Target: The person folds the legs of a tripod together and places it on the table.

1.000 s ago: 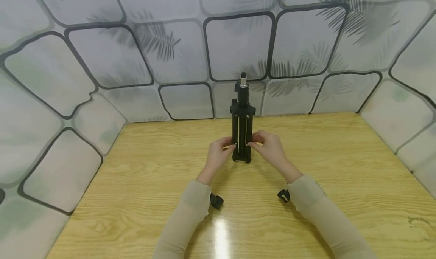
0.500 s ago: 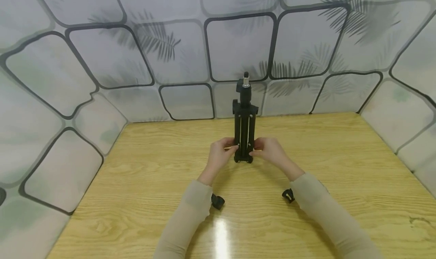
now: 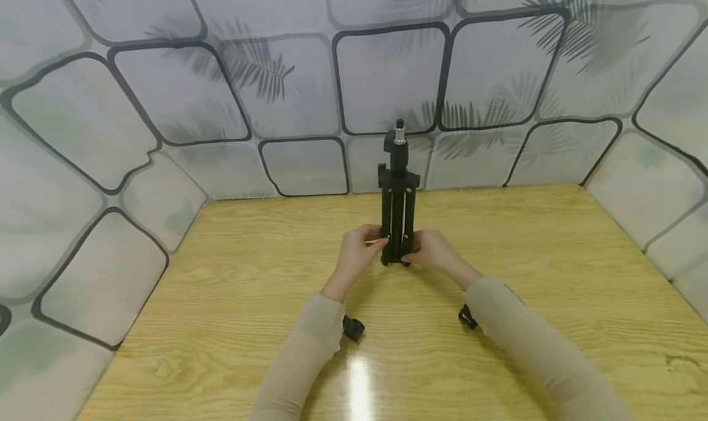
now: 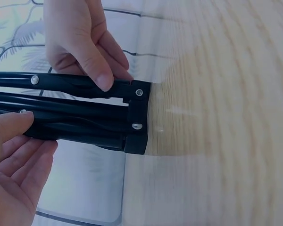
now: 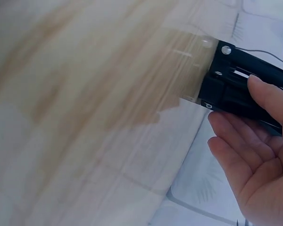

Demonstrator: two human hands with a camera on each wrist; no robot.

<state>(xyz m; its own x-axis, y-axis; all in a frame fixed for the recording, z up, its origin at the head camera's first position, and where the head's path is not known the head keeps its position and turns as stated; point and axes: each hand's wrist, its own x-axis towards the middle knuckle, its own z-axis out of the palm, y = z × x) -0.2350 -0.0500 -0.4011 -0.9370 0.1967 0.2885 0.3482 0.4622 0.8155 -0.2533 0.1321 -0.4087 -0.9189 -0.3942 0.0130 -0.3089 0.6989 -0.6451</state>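
Observation:
A folded black light stand (image 3: 398, 206) stands upright on the wooden table, its legs drawn in close around the central column. A silver stud tops it. On the stand's left side, my left hand (image 3: 354, 255) pinches a leg, thumb beside a rivet, as the left wrist view confirms. My right hand (image 3: 437, 252) pinches the leg on the other side, lower down near the foot. In the right wrist view the right thumb lies on the leg (image 5: 269, 84) while the fingers sit below it. The far leg is mostly hidden.
The wooden table (image 3: 232, 310) runs back to a patterned wall (image 3: 298, 95) close behind the stand. Small black parts, one (image 3: 353, 329) by the left cuff and one (image 3: 467, 316) by the right, show beside the sleeves. Light glares on the table's front.
My right hand has slid down the leg toward the foot. The stand shifted slightly right early on, then stayed put. My left hand keeps its hold.

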